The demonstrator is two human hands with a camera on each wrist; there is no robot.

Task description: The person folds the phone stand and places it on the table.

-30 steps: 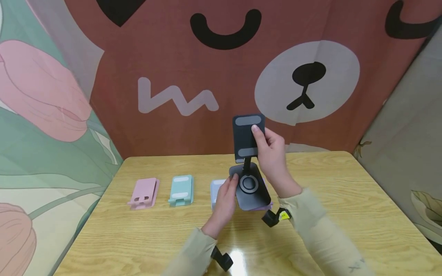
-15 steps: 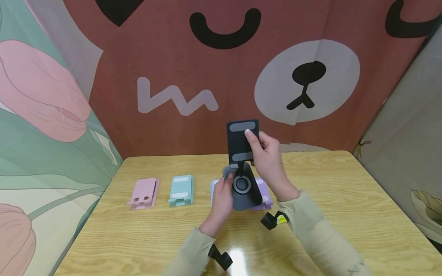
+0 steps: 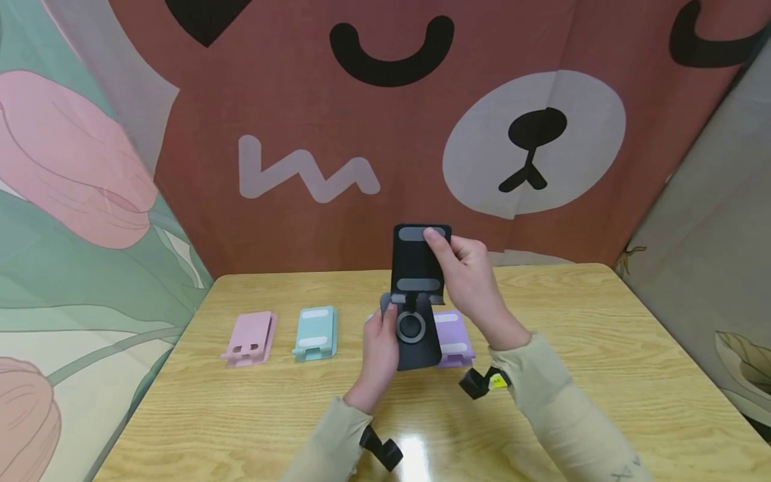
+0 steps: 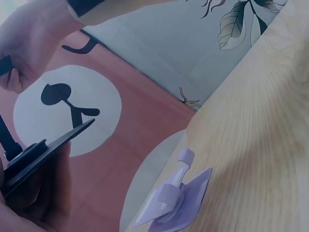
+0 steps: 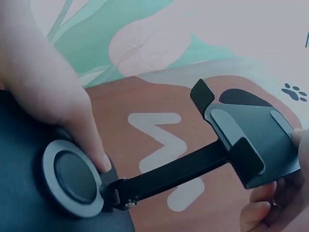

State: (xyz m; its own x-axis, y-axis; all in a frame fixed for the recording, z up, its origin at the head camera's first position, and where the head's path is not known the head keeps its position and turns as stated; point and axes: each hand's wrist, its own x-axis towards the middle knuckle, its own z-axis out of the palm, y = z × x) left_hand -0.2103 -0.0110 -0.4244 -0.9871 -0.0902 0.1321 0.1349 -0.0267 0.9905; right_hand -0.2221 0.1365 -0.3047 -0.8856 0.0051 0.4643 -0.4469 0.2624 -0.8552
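Observation:
Both hands hold a black folding phone stand [image 3: 415,258] above the table, unfolded. My left hand [image 3: 381,351] grips its base [image 5: 24,159] at the left edge, thumb on top near the round grey-ringed pivot [image 5: 75,171]. My right hand [image 3: 472,281] pinches the upper plate at its right edge, thumb on the front by the top grey pad. In the right wrist view the arm [image 5: 178,169] stands extended between base and plate, and two hooked lips show on the plate. A purple phone stand [image 3: 453,335] lies folded on the table behind the base.
A pink folded stand [image 3: 251,338] and a teal folded stand [image 3: 316,333] lie on the left of the wooden table [image 3: 241,415]. A light blue stand is almost wholly hidden behind my left hand. A printed bear curtain [image 3: 301,227] hangs behind the table.
The black phone stand has shifted left and its upper plate has come lower, closer to the base. Both hands moved left with it, uncovering more of the purple stand.

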